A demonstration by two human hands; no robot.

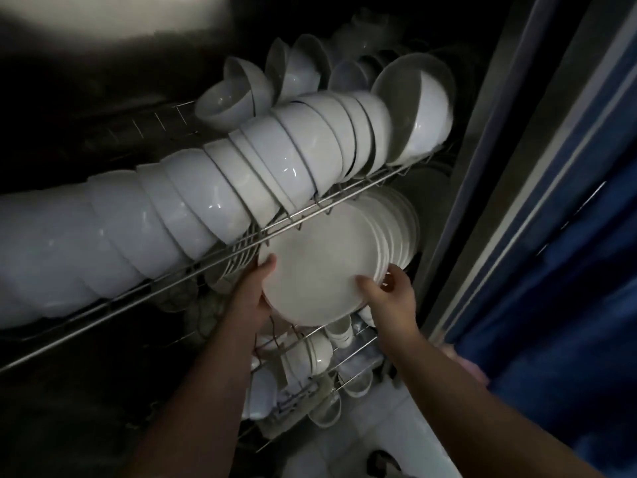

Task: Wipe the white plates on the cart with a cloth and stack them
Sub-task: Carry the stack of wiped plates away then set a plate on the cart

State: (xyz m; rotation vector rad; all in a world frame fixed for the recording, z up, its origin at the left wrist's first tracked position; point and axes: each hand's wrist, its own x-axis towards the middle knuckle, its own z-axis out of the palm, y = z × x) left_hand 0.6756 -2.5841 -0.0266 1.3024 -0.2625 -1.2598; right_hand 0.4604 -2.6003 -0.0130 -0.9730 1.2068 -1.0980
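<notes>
Left hand (256, 291): thumb over front plate (310, 270), gripping its left rim.
Right hand (394, 294): pinching its right rim.
Bowls (213, 194): racked above.

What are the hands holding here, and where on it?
A stack of white plates, standing on edge: left hand grips its left rim, right hand its lower right rim.

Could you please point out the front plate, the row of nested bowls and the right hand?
front plate (317, 270): head view, centre of its bare face.
row of nested bowls (213, 194): head view, side of a middle bowl.
right hand (396, 298): head view, back of the hand.
</notes>
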